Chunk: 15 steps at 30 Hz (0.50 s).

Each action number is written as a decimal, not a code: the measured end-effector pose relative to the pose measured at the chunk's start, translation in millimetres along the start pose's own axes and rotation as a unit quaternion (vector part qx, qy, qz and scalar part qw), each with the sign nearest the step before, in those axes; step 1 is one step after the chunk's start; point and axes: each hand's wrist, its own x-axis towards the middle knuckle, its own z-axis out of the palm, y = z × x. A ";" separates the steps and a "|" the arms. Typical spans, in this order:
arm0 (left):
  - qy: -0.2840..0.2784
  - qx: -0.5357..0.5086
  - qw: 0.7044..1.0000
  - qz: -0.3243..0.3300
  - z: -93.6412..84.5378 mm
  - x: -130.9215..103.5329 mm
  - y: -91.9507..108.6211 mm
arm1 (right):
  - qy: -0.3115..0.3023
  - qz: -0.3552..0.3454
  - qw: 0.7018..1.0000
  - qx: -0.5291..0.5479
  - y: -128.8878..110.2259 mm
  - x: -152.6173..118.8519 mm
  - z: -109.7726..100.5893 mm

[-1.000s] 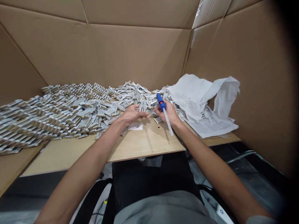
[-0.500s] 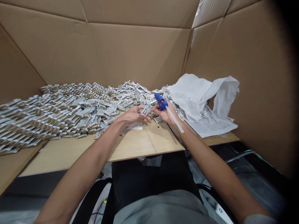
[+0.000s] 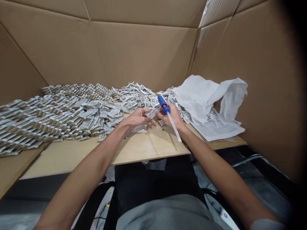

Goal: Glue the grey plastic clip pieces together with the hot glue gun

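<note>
1. Swung steeper in the head view since the previous frame, the translucent stick (image 3: pixel 174 127) now slants down from the blue glue gun (image 3: pixel 163 104); the held piece (image 3: pixel 151 114) has tipped flatter.
2. Bent fingers of the left hand (image 3: pixel 141 117) pinch that grey-and-white piece, just above the wooden table (image 3: pixel 141 147) and between the two hands.
3. Curled around the glue gun is the right hand (image 3: pixel 171 115), its thumb and fingertips close to the piece; whether they touch it, I cannot tell.
4. Stacked pieces (image 3: pixel 48 118) spread over the left side, with loose pieces (image 3: pixel 134 95) behind the hands. A small white card (image 3: pixel 141 128) lies near the left wrist, and white wrapping (image 3: pixel 199 94) rests over printed sheets (image 3: pixel 216 127) at right.
</note>
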 end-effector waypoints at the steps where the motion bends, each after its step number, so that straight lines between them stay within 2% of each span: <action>1: -0.001 0.000 1.000 0.005 0.0 0.7 -0.8 | 0.000 -0.002 1.000 0.000 0.2 -0.2 0.2; 8: 0.022 -0.004 0.999 0.026 3.9 3.2 -3.4 | -0.002 0.000 1.000 -0.017 -3.5 -2.0 1.2; 12: 0.044 -0.026 0.999 0.014 11.5 3.4 -1.0 | 0.050 0.004 0.995 -0.085 -8.1 -1.6 0.8; 15: 0.083 -0.096 0.992 0.007 16.2 6.7 0.7 | 0.072 0.006 0.995 -0.068 -9.9 -0.6 0.4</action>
